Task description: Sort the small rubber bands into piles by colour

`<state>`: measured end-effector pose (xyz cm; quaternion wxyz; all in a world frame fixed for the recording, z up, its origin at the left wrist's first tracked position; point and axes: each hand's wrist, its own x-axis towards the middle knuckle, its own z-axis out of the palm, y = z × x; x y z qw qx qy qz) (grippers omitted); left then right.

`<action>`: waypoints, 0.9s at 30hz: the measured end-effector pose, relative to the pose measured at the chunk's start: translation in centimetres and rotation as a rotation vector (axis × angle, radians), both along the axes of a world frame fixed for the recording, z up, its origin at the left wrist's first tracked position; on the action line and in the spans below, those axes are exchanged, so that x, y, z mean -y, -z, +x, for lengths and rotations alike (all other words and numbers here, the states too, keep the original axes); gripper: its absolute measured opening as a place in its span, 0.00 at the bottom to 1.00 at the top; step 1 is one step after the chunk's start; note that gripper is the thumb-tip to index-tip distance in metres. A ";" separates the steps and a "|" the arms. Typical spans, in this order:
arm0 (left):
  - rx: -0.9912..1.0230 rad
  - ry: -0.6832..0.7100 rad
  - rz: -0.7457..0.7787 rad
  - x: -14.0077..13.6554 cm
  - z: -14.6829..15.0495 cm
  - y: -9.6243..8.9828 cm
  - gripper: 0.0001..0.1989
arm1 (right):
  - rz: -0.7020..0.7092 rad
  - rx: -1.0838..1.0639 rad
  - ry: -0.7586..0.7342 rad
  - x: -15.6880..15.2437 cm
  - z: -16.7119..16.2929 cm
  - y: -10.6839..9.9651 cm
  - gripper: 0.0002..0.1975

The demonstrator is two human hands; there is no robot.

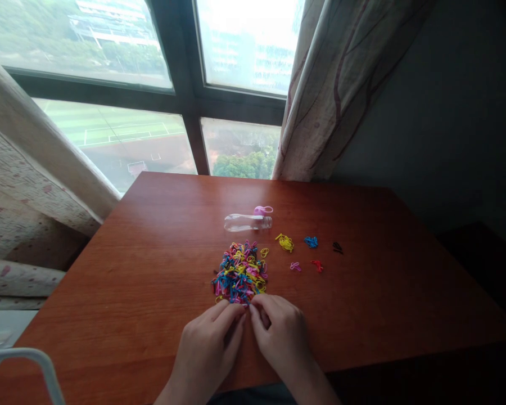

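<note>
A mixed heap of small coloured rubber bands (238,273) lies on the wooden table in yellow, blue, pink, red and black. At its near edge my left hand (213,340) is closed in a pinch, thumb against forefinger. Close beside it, my right hand (280,332) pinches in the same way, and the fingertips of both nearly meet. Between them shows a bit of pinkish-purple rubber band (247,305); my fingers cover most of it. Right of the heap lie a yellow bunch (285,242), a blue bunch (311,242), and smaller black (338,247), pink (295,266) and red (317,265) groups.
Behind the heap a clear plastic bottle (244,223) lies on its side, a pink cap with a loop (261,210) beside it. One yellow band (264,253) sits just off the heap. The table (143,281) ends at a window with curtains; a pale curved bar (37,357) stands at lower left.
</note>
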<state>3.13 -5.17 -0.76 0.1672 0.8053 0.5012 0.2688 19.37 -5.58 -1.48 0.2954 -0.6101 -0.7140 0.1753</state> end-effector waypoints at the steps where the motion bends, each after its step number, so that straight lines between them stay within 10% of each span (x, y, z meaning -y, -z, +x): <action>1: 0.000 0.001 -0.003 0.0 0.0 0.0 0.09 | -0.006 0.000 0.007 0.0 0.0 0.0 0.08; 27: -0.008 0.007 0.003 0.0 -0.1 0.1 0.09 | -0.033 -0.118 0.063 0.0 -0.2 0.5 0.06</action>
